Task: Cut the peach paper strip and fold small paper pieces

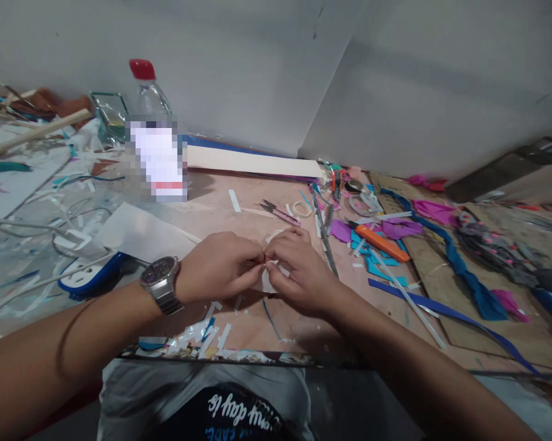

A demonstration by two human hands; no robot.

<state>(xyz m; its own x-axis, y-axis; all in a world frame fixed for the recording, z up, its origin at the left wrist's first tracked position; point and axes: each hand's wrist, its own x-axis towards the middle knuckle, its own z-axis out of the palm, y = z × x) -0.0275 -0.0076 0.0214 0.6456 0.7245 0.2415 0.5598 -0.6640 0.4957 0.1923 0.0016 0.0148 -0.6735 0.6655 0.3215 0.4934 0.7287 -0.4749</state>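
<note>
My left hand (223, 263), with a metal-band watch (160, 278) on its wrist, meets my right hand (301, 269) over the middle of the table. The fingers of both are closed in a pinch on a small piece of white paper (265, 283). Much of that paper is hidden behind the fingers. Just beyond the hands lie small pink-handled thread snips (283, 214) and a roll of narrow tape (302, 209). White and blue paper scraps (212, 327) are scattered on the near side.
At left, a blue and white power strip (90, 275) sits among cables and a white card (141, 233). A red-capped bottle (142, 70) stands behind a blurred screen (159, 159). To the right are an orange utility knife (381, 242) and blue strips (459, 315).
</note>
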